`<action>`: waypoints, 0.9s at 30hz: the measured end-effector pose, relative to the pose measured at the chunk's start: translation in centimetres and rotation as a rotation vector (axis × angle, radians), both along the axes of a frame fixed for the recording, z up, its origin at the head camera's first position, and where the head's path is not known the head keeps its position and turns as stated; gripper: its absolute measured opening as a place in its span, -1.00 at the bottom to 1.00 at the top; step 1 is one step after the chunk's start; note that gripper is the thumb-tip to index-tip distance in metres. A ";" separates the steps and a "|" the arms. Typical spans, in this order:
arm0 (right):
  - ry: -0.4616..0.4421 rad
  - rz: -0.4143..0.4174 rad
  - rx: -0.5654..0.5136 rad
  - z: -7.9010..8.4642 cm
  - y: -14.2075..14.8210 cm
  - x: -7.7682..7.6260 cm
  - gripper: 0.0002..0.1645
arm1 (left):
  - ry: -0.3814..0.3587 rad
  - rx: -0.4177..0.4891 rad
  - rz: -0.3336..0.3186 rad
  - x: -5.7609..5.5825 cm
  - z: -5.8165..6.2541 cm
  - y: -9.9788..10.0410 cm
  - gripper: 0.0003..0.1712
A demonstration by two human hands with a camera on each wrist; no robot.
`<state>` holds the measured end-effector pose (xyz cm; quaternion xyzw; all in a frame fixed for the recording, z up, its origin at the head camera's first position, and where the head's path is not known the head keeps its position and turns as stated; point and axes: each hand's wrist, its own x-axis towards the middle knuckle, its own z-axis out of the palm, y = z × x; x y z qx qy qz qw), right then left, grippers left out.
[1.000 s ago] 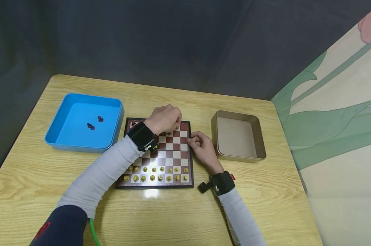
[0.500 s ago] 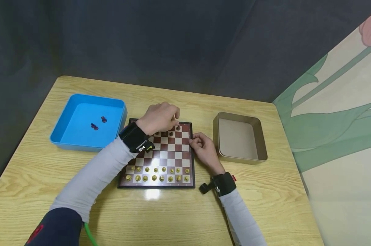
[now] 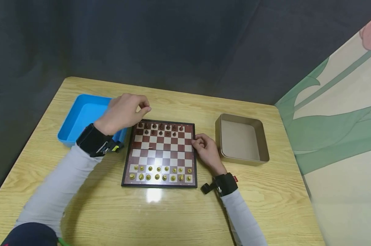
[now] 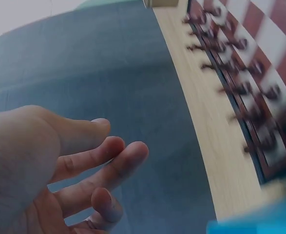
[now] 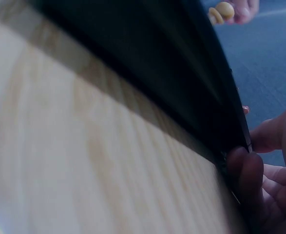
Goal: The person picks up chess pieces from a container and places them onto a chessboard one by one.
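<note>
My left hand [image 3: 124,111] hovers over the right side of the blue tray [image 3: 69,140], close to the chessboard's far left corner. Loosely bent fingers with nothing between them show in the left wrist view. At the right edge of the chessboard [image 3: 160,155], my right hand [image 3: 207,150] pinches the black rim, thumb and finger on either side of it in the right wrist view. Dark red chess pieces [image 3: 160,133] stand in two rows along the far side; the far right squares are bare. Gold pieces [image 3: 157,176] fill two rows on the near side.
To the right of the board stands a brown tin box [image 3: 242,160] with nothing visible inside. A dark curtain [image 3: 173,44] hangs behind the wooden table [image 3: 160,218]. My left hand and wrist cover part of the blue tray's inside.
My left hand has moved left from the board's far right rows to over the tray, leaving a dark piece standing there. The dark pieces in the tray are now hidden. My right hand stays put.
</note>
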<state>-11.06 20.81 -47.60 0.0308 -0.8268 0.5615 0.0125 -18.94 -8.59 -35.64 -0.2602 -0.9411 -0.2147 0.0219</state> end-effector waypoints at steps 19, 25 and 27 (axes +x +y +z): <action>0.029 -0.023 0.009 -2.6 1.1 -0.8 -0.75 | -0.101 -0.075 0.166 0.1 -3.1 -10.5 -0.59; 0.019 -0.021 0.007 -2.6 1.0 -0.8 -0.73 | -0.124 -0.134 0.204 0.5 -4.6 -11.9 -0.78; 0.016 -0.017 0.012 -2.5 0.9 -0.7 -0.71 | -0.127 -0.149 0.210 0.6 -5.0 -12.4 -0.81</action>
